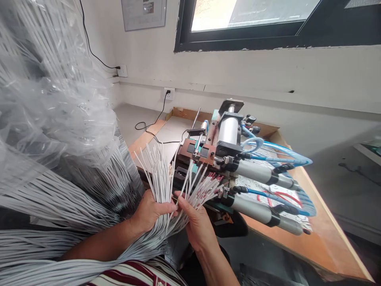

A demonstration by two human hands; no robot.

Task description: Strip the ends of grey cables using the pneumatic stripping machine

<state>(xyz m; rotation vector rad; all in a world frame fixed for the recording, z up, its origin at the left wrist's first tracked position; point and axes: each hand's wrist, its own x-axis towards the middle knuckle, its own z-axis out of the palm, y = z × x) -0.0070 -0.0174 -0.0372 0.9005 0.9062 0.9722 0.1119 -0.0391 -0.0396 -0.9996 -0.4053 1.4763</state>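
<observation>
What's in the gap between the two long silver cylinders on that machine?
Between the upper cylinder and the lower cylinder, the head view shows blue tubing and a curved red line.

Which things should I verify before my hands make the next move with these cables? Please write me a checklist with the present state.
1. Left hand has a grip on the left cable bundle: ok.
2. Right hand has a grip on the right cable bundle, which shows red among its ends: ok.
3. Fingers in front of the pneumatic machine, not inside it: ok.
4. Left bundle's ends level: not ok, they fan out at uneven heights.
5. Blue air hoses tight in their fittings: cannot tell.
6. Machine's air pressure off: cannot tell.
</observation>
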